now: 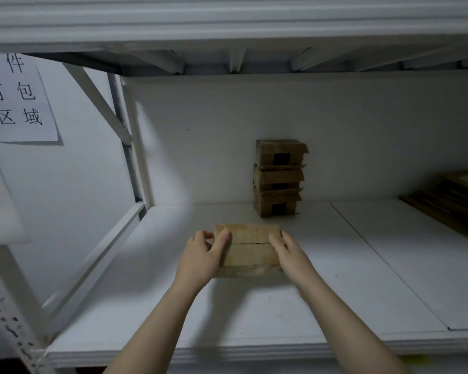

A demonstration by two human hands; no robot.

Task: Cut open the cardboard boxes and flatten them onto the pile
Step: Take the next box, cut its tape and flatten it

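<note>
Centre of frame: small brown cardboard box (247, 248) lying flat on white shelf board (254, 314), closed, with a seam across its top from left to right. Left hand (203, 255) gripping the box's left end, thumb laid on the top face, fingers curled round the side. Right hand (291, 255) set against the box's right end, fingers fairly straight along the edge, thumb resting near the top corner; not curled round it. Both forearms bare, coming in from the lower edge of the frame. Just above centre, against the white back wall: stack of three brown cardboard boxes (278, 179), one on another, flaps ragged and partly lifted, dark gaps showing in the near faces; apart from the held box, behind it and slightly right. Right edge of frame, at mid-height: pile of flattened brown cardboard (449, 203) on the same board, well apart from both hands, partly cut off by the frame. Upper left: white paper sign (19, 98) with black handwritten characters, fixed to the side wall. Left of centre: white metal upright (138, 171) of the shelving.
</note>
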